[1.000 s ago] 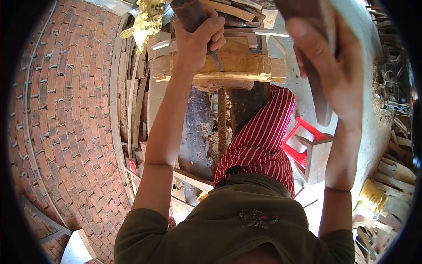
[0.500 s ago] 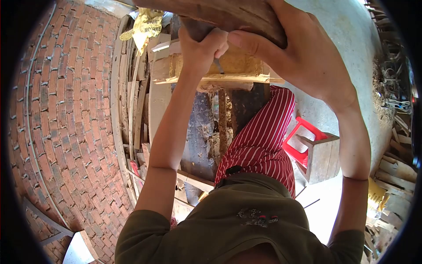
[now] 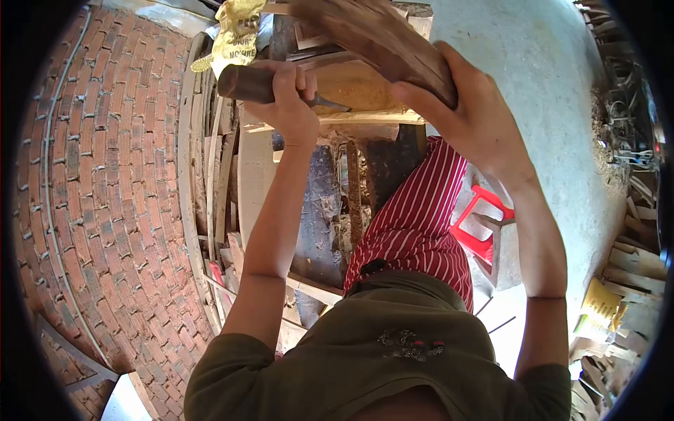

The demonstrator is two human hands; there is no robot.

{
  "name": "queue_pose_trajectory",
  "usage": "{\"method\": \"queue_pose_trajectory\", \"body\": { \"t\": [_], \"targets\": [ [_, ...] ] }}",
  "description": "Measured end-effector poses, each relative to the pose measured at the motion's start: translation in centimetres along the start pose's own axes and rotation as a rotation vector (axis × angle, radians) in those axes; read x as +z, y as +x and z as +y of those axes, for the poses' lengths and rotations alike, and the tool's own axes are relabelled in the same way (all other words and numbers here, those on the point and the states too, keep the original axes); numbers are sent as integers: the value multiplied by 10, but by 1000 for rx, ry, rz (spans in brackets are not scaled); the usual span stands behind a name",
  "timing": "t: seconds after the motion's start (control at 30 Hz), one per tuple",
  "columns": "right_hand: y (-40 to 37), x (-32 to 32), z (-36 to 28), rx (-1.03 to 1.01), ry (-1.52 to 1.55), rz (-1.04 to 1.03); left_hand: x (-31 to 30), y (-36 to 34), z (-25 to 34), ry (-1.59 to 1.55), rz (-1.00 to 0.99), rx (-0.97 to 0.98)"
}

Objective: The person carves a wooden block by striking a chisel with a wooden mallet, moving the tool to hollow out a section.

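Note:
My left hand [image 3: 286,105] is wrapped around the dark handle of a chisel [image 3: 246,84]. Its narrow metal blade points right, the tip overlapping a hollowed yellowish wooden workpiece [image 3: 361,88] in this view. My right hand [image 3: 481,123] grips one end of a thick dark-brown piece of wood [image 3: 400,49], thumb on the near side. That piece slants up to the left above the workpiece, and its far end is smeared by motion. A pale splintered edge runs along the workpiece's near side.
A brick wall [image 3: 119,189] rises at left, with long boards [image 3: 217,182] lying along it. A yellow bag [image 3: 235,42] sits at the upper left. Right of my striped trouser leg [image 3: 414,210] stands a red plastic stool [image 3: 481,242]. Wood scraps [image 3: 635,270] pile up at far right.
My left hand has tilted the chisel, so its handle now points left and its blade right. My right hand has moved down and left, with the dark wood tipping up at its left.

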State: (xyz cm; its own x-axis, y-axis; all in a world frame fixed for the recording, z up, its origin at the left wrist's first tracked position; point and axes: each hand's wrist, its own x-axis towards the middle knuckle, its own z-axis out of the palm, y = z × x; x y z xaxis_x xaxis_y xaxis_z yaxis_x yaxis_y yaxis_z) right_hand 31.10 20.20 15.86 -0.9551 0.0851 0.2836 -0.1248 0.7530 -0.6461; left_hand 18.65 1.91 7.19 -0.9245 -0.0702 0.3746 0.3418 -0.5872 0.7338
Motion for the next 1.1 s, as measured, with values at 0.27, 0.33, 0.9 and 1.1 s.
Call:
{"method": "queue_pose_trajectory", "body": {
  "t": [0.27,0.33,0.9,1.1],
  "targets": [
    [-32,-9,3,277,102,-44,5,34,14,-38,-271,-91],
    [-30,-12,3,314,208,-15,20,33,17,-70,-391,-211],
    [36,-51,-67,12,-4,-305,27,17,6,75,-460,-231],
    [33,-14,-66,139,305,93,29,-5,7,82,-369,-104]
  ]
}}
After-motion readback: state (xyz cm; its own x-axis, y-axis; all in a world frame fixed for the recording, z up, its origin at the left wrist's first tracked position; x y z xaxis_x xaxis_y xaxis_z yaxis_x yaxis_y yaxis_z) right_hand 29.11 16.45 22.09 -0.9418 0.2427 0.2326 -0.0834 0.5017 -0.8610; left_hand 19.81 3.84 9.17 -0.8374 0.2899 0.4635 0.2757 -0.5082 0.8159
